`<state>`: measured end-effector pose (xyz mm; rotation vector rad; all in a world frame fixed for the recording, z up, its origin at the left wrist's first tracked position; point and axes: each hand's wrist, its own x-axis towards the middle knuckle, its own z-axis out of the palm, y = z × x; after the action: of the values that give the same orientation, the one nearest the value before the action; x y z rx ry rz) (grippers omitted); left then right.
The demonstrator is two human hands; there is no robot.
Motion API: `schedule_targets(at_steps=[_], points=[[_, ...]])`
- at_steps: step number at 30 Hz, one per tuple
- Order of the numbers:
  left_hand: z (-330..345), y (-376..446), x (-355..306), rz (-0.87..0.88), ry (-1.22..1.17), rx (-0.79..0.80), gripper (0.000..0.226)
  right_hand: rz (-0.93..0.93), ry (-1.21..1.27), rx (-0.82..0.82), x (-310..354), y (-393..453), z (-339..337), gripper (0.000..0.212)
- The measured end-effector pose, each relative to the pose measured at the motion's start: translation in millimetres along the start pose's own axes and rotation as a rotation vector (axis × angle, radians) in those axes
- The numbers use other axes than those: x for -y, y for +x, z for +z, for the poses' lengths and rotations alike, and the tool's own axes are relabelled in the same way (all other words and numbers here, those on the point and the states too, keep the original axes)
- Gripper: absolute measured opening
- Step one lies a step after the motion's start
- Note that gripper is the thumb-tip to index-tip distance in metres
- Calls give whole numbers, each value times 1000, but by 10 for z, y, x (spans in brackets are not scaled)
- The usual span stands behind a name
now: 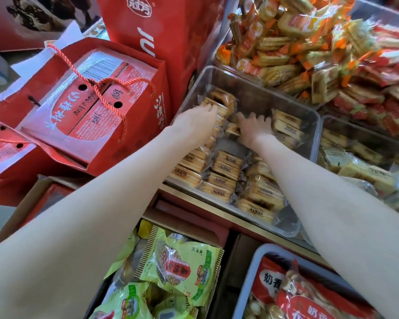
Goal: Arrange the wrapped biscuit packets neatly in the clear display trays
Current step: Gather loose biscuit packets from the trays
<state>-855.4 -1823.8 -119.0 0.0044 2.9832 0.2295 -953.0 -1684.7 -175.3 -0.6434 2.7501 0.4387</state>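
Two hands sorting biscuit packets in a clear tray

Both bare arms reach into the clear tray (251, 88). The left hand (195, 120) has its fingers curled on a biscuit packet (219, 100) at the far left side. The right hand (255, 127) lies flat among packets in the middle; it may be pressing one, but that part is blurry. More packets (226, 173) sit in rows nearer. A red gift bag (90, 107) stands to the left.

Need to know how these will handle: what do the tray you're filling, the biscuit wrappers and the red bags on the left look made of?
Clear tray: likely rigid transparent plastic; packets show through its glossy walls. Biscuit wrappers: thin clear film, crinkled and shiny, with printed labels. Red gift bag: seemingly coated paper or card, creased at the folds, with a twisted red cord handle.
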Motion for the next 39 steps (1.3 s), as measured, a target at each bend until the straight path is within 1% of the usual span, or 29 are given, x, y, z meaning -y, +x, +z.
schedule_targets(at_steps=[2,4,9,11,14,17,21,23,27,31,36,39], points=[[43,147,10,43,21,102,61,0,-19,3,-7,28,13,64],[69,292,14,71,52,165,66,2,-12,5,-13,54,28,63],[163,646,-32,151,63,174,73,-11,17,-3,-39,73,62,60],[153,726,-50,177,85,187,71,-16,14,2,-36,79,76,57],[118,762,-22,201,128,153,68,-5,15,-4,-15,86,82,52],[109,760,0,178,122,132,65,12,51,-18,-20,83,60,51],[86,846,-44,118,53,104,59,12,92,-37,-34,65,49,61],[51,898,-31,105,36,110,59,4,99,-48,-36,63,57,63],[19,905,34,123,126,173,61,-1,104,-68,-40,61,62,62],[16,822,94,100,155,193,60,-6,117,-65,-21,46,48,71],[102,722,111,16,153,153,56,32,199,-98,-23,-6,3,77],[129,716,54,-42,112,149,62,86,329,-91,-31,-18,-51,75]])
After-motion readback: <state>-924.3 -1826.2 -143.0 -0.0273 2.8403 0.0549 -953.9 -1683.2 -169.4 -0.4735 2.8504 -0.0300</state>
